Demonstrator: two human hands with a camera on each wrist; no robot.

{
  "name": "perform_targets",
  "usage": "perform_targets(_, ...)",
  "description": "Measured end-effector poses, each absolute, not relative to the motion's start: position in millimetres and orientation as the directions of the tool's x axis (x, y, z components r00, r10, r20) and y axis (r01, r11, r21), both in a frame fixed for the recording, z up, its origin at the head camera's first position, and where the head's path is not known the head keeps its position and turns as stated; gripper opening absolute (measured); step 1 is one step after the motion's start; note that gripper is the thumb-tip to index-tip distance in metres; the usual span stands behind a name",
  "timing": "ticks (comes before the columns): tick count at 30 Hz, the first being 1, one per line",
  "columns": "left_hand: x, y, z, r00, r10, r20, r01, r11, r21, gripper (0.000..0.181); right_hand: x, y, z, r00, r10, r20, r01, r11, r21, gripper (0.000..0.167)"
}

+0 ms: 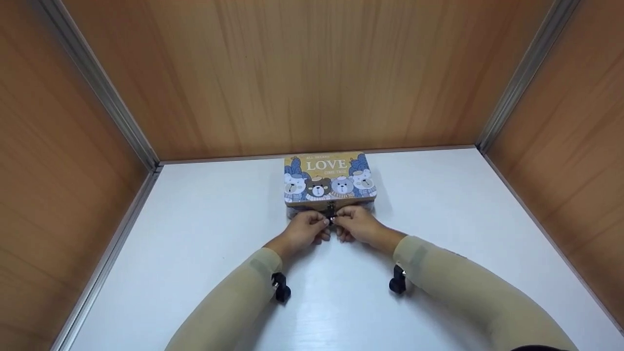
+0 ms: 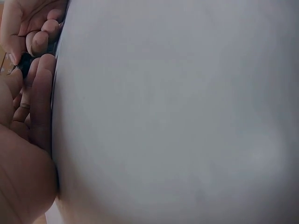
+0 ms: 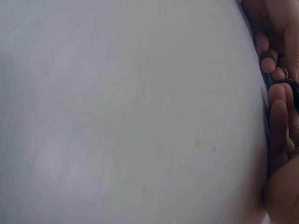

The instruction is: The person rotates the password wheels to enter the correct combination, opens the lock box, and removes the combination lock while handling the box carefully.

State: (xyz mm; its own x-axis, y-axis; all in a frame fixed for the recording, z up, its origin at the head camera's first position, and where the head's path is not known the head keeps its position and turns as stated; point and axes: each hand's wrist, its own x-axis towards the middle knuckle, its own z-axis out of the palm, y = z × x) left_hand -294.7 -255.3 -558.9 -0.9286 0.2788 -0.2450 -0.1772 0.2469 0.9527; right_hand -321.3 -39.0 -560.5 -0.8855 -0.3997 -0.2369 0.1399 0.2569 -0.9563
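Observation:
A rectangular box (image 1: 329, 178) with cartoon bears and the word LOVE on its closed lid stands at the back of the white table. At the middle of its front hangs a small black padlock (image 1: 331, 212), mostly covered by fingers. From the left, the left hand (image 1: 304, 228) pinches the padlock between thumb and fingers. The right hand (image 1: 360, 224) pinches it from the other side, the fingertips of both hands nearly meeting. In the left wrist view a dark part of the padlock (image 2: 25, 64) shows between the hands; its details are too small to read.
The white table (image 1: 209, 219) is bounded by a wooden back panel (image 1: 312, 78) close behind the box. Wooden side panels with grey metal corner strips stand left and right. Each sleeved forearm carries a small black wrist camera (image 1: 281, 287).

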Motion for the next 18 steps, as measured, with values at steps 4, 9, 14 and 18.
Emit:
perform_targets(4, -295.1, -255.1, -560.0, -0.925, 0.281, -0.254, -0.188, 0.243, 0.952, 0.019, -320.1, -41.3, -560.9, -0.888, -0.392, -0.24, 0.14, 0.266, -0.954, 0.014)
perform_targets(9, -295.2, -256.0, -560.1, -0.924, 0.278, -0.263, -0.201, 0.232, 0.952, 0.02, -320.1, -42.5, -561.0, -0.888, -0.395, -0.235, 0.13, 0.275, -0.953, 0.017)
perform_targets(14, -294.2, -257.0, -557.4, -0.924, 0.273, -0.267, -0.207, 0.229, 0.951, 0.023, -319.9, -43.4, -558.7, -0.886, -0.389, -0.252, 0.142, 0.289, -0.947, 0.015)
perform_targets(18, -293.9, -257.0, -557.0, -0.923, 0.275, -0.268, -0.206, 0.233, 0.95, 0.022, -319.3, -43.8, -558.1, -0.885, -0.393, -0.249, 0.14, 0.286, -0.948, 0.017)
